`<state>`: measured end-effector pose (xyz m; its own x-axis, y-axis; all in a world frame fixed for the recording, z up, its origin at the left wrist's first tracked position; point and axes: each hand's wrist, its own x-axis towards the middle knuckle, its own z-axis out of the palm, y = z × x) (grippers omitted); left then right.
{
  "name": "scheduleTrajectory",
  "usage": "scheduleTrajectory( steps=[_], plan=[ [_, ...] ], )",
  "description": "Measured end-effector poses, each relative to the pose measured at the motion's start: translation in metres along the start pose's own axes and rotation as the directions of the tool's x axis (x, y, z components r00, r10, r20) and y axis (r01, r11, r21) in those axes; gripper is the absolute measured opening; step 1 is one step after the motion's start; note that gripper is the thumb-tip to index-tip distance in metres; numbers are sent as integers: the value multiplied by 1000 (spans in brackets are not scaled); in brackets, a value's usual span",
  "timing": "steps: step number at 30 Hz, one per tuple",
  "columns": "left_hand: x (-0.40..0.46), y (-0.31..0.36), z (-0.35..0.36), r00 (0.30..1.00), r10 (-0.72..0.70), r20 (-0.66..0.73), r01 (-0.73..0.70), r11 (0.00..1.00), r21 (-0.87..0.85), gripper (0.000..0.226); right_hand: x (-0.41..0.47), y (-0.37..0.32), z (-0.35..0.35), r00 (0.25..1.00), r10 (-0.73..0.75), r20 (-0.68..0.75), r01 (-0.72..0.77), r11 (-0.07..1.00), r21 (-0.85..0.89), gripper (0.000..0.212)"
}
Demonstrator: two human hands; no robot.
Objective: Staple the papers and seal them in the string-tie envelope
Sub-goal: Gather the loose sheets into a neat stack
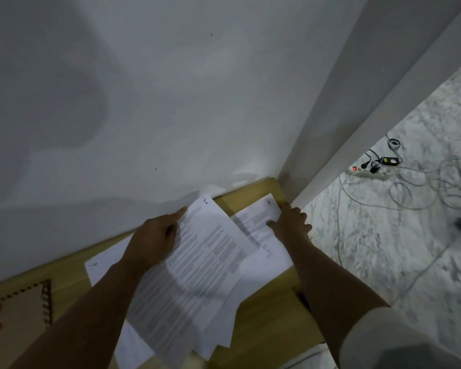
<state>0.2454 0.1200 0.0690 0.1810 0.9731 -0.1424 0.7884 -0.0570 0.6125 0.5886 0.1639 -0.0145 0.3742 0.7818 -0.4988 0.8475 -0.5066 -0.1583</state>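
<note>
Head view, left hand (155,238) grip pinching page "I" (197,262), right hand (290,222) flat on page "3" (261,217)

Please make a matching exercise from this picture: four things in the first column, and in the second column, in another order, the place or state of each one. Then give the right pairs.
Things:
1. sheet marked 1
2. sheet marked 3
3. envelope
4. power strip

Places or states:
A. on the marble floor, among cables
B. held up by the left hand
C. at the table's left edge, two red discs showing
D. flat on the wooden table, under the right hand

Pairs: 1-B, 2-D, 3-C, 4-A
</note>
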Motion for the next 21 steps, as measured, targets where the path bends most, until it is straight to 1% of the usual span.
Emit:
scheduleTrajectory(
  steps=[3,5,8,11,14,17,21],
  plan=[
    [2,2,0,1000,-13,3,13,1000,16,52,5,2,1,1000,-4,-8,4,997,81,76],
    [0,6,-2,1000,-23,5,23,1000,17,50,5,4,3,999,-37,-32,42,985,165,73],
    [-5,7,-6,1000,5,3,-6,999,33,50,4,9,0,992,-100,-71,115,958,262,59],
    [-12,6,-12,1000,28,-1,-28,999,40,50,-3,12,-9,980,-121,-160,168,932,320,45],
    [-24,8,-21,998,52,-24,-51,998,44,51,-20,12,-26,953,-176,-248,250,918,308,42],
    [-39,12,-33,996,45,-74,-44,999,14,52,-41,8,-51,927,-199,-318,295,911,289,43],
    [-63,23,-61,990,95,-104,-99,995,-26,52,-85,2,-90,864,-242,-442,395,870,295,40]
  ],
)
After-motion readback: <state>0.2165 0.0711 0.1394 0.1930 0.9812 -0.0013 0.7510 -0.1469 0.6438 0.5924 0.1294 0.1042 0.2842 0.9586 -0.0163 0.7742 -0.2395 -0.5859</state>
